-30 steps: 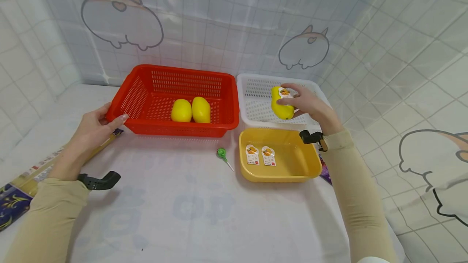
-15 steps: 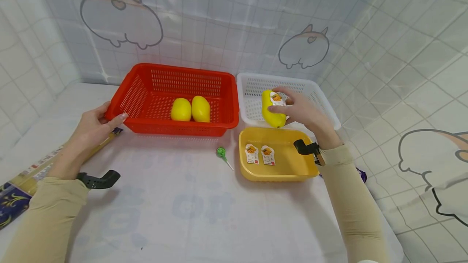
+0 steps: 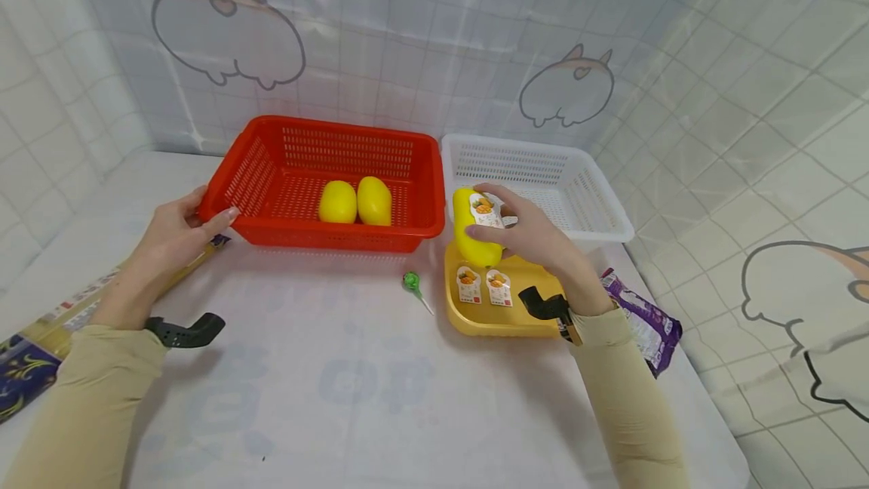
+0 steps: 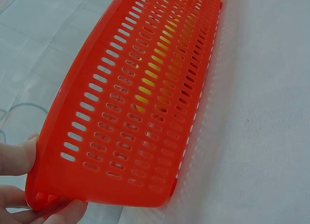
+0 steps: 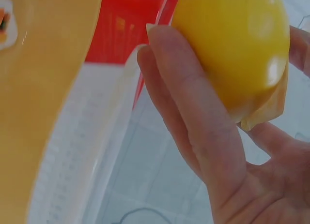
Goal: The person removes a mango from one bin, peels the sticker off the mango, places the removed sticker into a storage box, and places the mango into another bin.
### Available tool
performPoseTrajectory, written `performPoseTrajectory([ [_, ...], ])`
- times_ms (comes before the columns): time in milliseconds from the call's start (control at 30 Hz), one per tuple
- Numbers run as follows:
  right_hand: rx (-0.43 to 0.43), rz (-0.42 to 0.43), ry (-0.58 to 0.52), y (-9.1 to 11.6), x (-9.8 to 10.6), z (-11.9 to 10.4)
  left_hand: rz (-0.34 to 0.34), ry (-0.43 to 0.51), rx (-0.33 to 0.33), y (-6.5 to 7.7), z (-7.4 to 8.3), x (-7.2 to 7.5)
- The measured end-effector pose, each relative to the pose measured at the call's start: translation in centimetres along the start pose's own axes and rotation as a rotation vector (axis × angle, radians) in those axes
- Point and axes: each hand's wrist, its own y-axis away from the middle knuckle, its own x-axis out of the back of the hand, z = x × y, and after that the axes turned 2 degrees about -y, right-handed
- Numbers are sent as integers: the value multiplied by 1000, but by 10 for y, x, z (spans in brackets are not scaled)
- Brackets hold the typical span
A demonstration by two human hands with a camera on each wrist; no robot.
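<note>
My left hand (image 3: 178,229) grips the near left corner of the red basket (image 3: 339,238), thumb over the rim. Two yellow mangoes (image 3: 374,201) lie side by side inside that basket. My right hand (image 3: 532,229) holds another yellow mango (image 3: 468,229) with a printed label (image 3: 485,210) on its side. In the head view this mango overlaps the back left edge of the yellow tub (image 3: 475,323). Two more labels (image 3: 498,288) lie in the tub. The right wrist view shows fingers curled round the mango (image 5: 232,45), with the label's pale edge (image 5: 269,108) behind it.
Behind the tub stands a white basket (image 3: 611,236). A green lollipop (image 3: 411,282) lies left of the tub, and a purple packet (image 3: 645,327) lies to its right. A long pack (image 3: 81,300) lies under my left forearm. Tiled sheeting (image 3: 380,44) rises behind.
My right hand has carried the labelled mango left and nearer, from over the white basket to the yellow tub's back left edge. The purple packet has come into fuller view. My left hand stays put.
</note>
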Motion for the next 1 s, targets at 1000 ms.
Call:
performPoseTrajectory([
  [1000,165,-57,-11,26,-76,-16,-10,-21,21,2,3,1],
])
